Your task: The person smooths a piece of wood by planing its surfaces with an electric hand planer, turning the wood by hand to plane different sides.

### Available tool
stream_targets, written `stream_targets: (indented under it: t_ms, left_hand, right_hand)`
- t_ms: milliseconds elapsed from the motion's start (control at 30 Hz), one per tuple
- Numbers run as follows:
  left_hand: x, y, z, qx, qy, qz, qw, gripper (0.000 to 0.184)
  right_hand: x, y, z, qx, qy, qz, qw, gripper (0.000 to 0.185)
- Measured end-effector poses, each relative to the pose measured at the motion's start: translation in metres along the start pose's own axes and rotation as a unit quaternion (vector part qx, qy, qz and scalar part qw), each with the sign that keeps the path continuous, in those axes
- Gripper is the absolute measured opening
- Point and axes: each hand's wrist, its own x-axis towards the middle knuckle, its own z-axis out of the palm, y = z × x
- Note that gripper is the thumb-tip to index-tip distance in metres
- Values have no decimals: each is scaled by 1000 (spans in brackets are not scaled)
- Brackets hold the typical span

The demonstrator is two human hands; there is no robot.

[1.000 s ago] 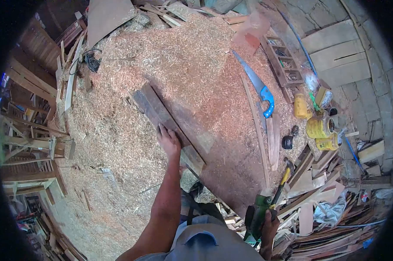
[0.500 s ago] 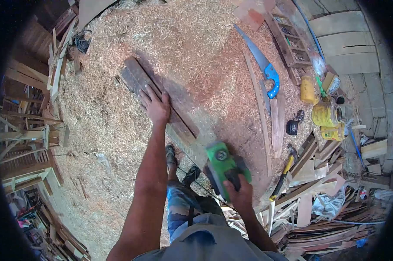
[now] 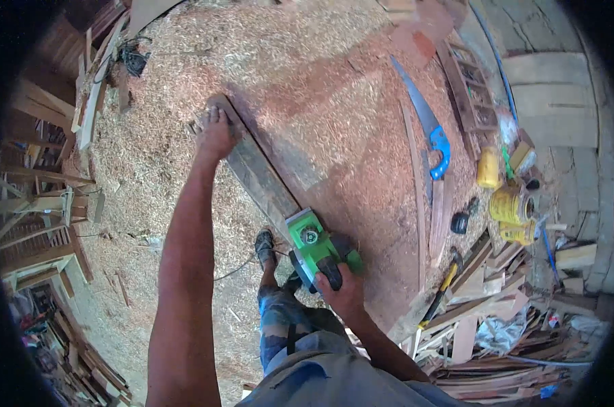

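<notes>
Saw (image 3: 424,114) and hammer (image 3: 442,292) lie right of the green planer (image 3: 313,249).

Left arm (image 3: 184,251) is stretching well forward, left hand (image 3: 216,139) lying palm-down; right forearm (image 3: 389,349) is angling inward, right hand (image 3: 343,293) gripping low, closer to the body.

no readable text, green planer (image 3: 313,254), any markings seemingly blurred

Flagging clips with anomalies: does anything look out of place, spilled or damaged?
Wood shavings lie strewn thickly around the board under the left hand, and scrap wood is heaped untidily at lower right. Messy, though nothing looks clearly damaged.
</notes>
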Motion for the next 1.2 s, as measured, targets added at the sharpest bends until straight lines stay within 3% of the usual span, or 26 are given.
stream_targets:
  t_ms: [100,200,267,333,367,467,533,667,700,767,833,1000,1100,1200]
  left_hand:
    - [4,-1,-2,-15,-12,-3,1000,93]
    - [1,-5,-9,-29,2,15,999,83]
    - [9,-11,-9,-23,-12,19,999,71]
    - [7,-10,-31,-23,-57,36,997,67]
    - [18,-14,-22,-28,-65,17,997,64]
    - [17,-22,-24,-100,-52,12,994,74]
    - [15,-24,-27,-68,-77,18,994,73]
    - [2,-11,-41,-12,-84,9,996,83]
    - [-5,-7,-48,-2,-95,7,996,88]
    - [-1,-9,-34,-9,-67,5,998,93]
    - [4,-10,-22,-9,-60,8,998,96]
    - [25,-14,-9,-9,-80,4,997,100]
    - [13,-13,-25,-10,-51,24,998,93]
    - [-2,-16,-31,-13,6,61,998,80]
  right_hand:
    - [38,-14,15,-4,-25,12,1000,50]
    - [89,-50,34,-4,36,-39,999,40]
    - [132,-79,48,68,28,-63,995,44]
    - [174,-109,63,64,57,-83,993,50]
    - [194,-128,61,47,23,-73,996,53]
    - [221,-159,54,25,-11,-66,997,58]
    - [210,-153,53,29,-15,-72,997,57]
    - [115,-66,36,74,9,-105,992,56]
    - [75,-37,26,19,-32,-19,999,57]
    - [2,21,8,37,-59,10,997,60]
    - [-28,31,-4,27,-79,55,995,59]
    - [7,-1,8,-24,-75,62,995,57]
    - [43,-26,28,-15,16,-27,999,55]
    - [81,-44,50,-20,46,-50,997,42]
